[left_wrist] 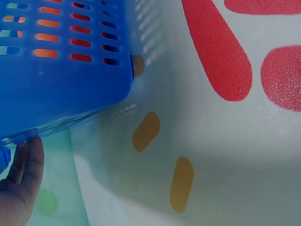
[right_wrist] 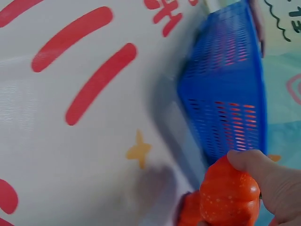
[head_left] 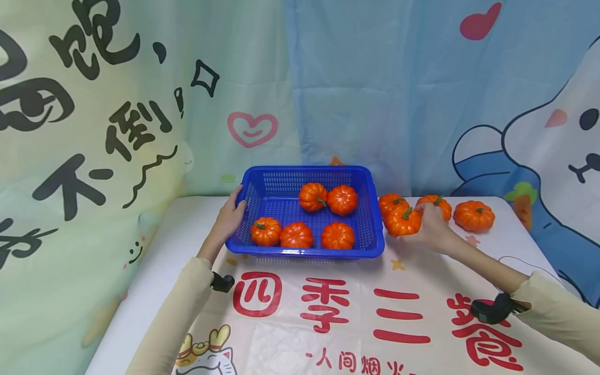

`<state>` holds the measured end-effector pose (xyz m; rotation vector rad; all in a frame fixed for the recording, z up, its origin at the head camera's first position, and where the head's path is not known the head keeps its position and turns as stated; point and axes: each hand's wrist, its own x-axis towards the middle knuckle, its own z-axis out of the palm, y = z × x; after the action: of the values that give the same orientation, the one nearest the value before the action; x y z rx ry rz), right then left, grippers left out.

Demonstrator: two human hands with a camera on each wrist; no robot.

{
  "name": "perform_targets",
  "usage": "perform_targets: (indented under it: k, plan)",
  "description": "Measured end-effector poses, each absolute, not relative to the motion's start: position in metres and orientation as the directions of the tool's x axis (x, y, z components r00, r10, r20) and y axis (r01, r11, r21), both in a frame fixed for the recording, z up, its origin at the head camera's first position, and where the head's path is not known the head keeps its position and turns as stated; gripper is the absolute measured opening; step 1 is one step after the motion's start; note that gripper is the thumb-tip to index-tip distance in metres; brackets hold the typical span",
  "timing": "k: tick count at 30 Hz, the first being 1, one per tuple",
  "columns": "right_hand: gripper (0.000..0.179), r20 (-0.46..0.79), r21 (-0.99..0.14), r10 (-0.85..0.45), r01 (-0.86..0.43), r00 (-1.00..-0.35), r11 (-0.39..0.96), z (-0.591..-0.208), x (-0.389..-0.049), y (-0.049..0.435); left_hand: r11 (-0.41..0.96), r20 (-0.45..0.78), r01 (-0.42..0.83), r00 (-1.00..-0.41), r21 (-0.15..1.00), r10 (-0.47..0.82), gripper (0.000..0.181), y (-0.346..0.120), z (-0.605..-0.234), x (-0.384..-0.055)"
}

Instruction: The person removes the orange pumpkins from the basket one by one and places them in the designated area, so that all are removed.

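I record five pumpkins (head_left: 342,200) loaded in the basket (head_left: 304,252), whose rim the left hand (head_left: 227,215) grips; the right hand (head_left: 432,230) holds a sixth pumpkin (head_left: 402,222); three (head_left: 474,216), on the tabletop (head_left: 511,245) near that hand, appear outstanding.

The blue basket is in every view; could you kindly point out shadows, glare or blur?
Head view: small glints on the orange pumpkins; left wrist view: shading on the tablecloth beside the blue basket; right wrist view: soft shadows, the basket partly blurred.

Left hand (head_left: 228,216) gripping, right hand (head_left: 433,230) pinching, well apart; forearms (head_left: 487,265) stretched forward.
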<state>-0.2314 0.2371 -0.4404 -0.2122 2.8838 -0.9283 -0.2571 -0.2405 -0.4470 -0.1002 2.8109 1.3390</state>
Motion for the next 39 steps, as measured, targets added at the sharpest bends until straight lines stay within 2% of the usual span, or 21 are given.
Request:
perform_targets:
  k: [13, 22, 27, 32, 35, 39]
  plan:
    - [0.086, -0.237, -0.576, -0.195, -0.024, -0.952, 0.817, -0.472, -0.231, 0.226, 0.619, -0.06, -0.076, -0.997, 0.782, -0.047, 0.056, -0.24, -0.446, -0.255]
    - [0.09, -0.255, -0.614, -0.181, 0.014, -0.95, 0.789, -0.476, -0.229, 0.225, 0.631, -0.055, -0.072, -0.997, 0.772, -0.047, 0.056, -0.241, -0.447, -0.258]
    - [0.103, -0.234, -0.584, -0.194, -0.022, -0.953, 0.812, -0.475, -0.227, 0.224, 0.624, -0.057, -0.073, -0.997, 0.778, -0.046, 0.056, -0.24, -0.446, -0.257]
    - [0.113, -0.223, -0.499, -0.211, -0.075, -0.952, 0.864, -0.465, -0.225, 0.224, 0.626, -0.055, -0.072, -0.997, 0.777, -0.047, 0.057, -0.242, -0.449, -0.257]
    - [0.11, -0.177, -0.484, -0.22, -0.11, -0.959, 0.868, -0.45, -0.225, 0.226, 0.628, -0.055, -0.071, -0.998, 0.775, -0.045, 0.057, -0.243, -0.45, -0.257]
    - [0.096, -0.055, -0.548, -0.251, -0.181, -0.967, 0.817, -0.423, -0.221, 0.224, 0.62, -0.049, -0.064, -0.998, 0.782, -0.041, 0.057, -0.242, -0.448, -0.258]
